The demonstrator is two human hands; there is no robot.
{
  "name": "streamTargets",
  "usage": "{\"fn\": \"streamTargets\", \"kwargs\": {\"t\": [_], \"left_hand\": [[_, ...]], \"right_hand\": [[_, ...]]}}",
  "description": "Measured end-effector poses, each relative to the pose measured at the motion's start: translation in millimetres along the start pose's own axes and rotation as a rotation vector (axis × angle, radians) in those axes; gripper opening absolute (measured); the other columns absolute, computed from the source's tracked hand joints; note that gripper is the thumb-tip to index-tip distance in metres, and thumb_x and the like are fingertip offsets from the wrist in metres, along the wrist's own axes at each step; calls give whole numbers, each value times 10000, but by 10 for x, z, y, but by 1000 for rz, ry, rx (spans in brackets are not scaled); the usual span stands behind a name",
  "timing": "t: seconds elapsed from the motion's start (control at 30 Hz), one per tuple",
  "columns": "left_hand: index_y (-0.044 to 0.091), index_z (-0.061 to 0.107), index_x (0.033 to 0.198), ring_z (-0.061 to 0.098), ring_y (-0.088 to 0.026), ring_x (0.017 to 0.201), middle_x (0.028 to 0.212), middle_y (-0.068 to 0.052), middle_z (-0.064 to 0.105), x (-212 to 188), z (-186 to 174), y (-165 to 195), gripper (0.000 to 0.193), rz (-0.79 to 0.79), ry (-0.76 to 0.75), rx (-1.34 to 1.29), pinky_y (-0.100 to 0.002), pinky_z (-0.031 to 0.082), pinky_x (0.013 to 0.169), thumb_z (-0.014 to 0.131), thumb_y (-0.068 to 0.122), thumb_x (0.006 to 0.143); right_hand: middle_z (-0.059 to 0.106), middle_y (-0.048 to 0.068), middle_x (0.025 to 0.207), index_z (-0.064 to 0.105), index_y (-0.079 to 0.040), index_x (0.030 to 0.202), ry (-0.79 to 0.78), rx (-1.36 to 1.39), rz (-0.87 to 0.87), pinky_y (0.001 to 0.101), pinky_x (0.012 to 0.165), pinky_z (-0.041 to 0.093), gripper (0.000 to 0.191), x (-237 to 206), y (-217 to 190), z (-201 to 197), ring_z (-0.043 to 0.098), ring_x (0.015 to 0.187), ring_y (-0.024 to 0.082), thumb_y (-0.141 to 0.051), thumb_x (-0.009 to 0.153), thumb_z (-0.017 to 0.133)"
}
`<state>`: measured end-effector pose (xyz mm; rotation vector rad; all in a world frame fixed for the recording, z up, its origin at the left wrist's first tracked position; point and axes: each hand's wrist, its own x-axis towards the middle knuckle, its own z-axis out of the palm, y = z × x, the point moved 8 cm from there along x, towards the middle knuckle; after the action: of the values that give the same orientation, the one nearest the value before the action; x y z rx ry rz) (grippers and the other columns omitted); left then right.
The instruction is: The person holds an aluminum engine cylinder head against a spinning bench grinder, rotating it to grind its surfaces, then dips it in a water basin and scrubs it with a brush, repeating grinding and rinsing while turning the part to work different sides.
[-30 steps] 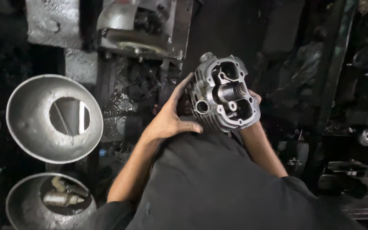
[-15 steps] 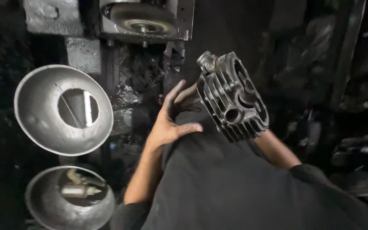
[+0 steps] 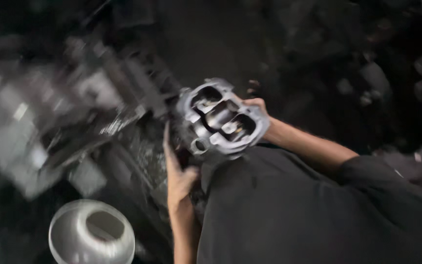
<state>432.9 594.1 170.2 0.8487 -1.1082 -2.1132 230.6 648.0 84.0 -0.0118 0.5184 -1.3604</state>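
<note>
A grey finned metal engine cylinder head [image 3: 221, 120] is held up in front of my dark shirt, its open face with several ports turned toward the camera. My right hand [image 3: 256, 105] grips its far right edge, fingers curled over the rim. My left hand [image 3: 178, 171] lies along its lower left side, fingers stretched upward against the fins and thumb under the part. The whole view is blurred by motion.
A shiny metal bowl with a hole in its middle [image 3: 91, 234] sits at the lower left. A blurred grey machine block [image 3: 69, 102] fills the upper left. Dark, greasy parts [image 3: 367, 78] crowd the right side.
The view has swung sharply, so the bowls slid toward the lower left. The cylinder head has turned from side-on to ports-up, and my left hand has shifted lower along its side.
</note>
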Motion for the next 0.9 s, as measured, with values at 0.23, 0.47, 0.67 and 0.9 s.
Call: {"fn": "streamTargets", "kwargs": {"t": [0.23,0.47,0.67,0.9], "left_hand": [[91,272,1617,380,-323,1505,1657,-175,352,1693,995,-1254,670,-203,193,-212,-477,353,1225,535,318,1045],[41,413,1496,617,-298,1247,1453,-164,575,2517,2052,-1472,549,-407,-30,291,-426,498,1037,555,266,1015],[6,510,1426,662,-218,1152,1363,-153,643,3092,2565,-1445,467,-404,-200,557,-352,523,990,577,251,1034],[87,575,1371,700,-165,1100,1233,-71,727,3739,2795,-1282,458,-362,-351,903,-312,539,932,642,306,975]], "right_hand": [[523,172,1442,358,-82,1580,107,20,-358,441,1118,490,878,-473,-1681,-913,541,1325,311,-130,740,608],[537,122,1416,396,-113,1514,672,-61,-711,429,1086,525,813,-1566,-3142,-2135,556,1306,283,-126,719,564],[565,127,1415,465,-70,1494,1289,-425,-1071,347,1027,520,699,-2648,-4016,-3135,582,1230,259,-51,800,546],[636,89,1260,525,-11,1399,1376,-336,-1259,342,1017,519,601,-2808,-4497,-3765,624,1137,228,31,803,584]]}}
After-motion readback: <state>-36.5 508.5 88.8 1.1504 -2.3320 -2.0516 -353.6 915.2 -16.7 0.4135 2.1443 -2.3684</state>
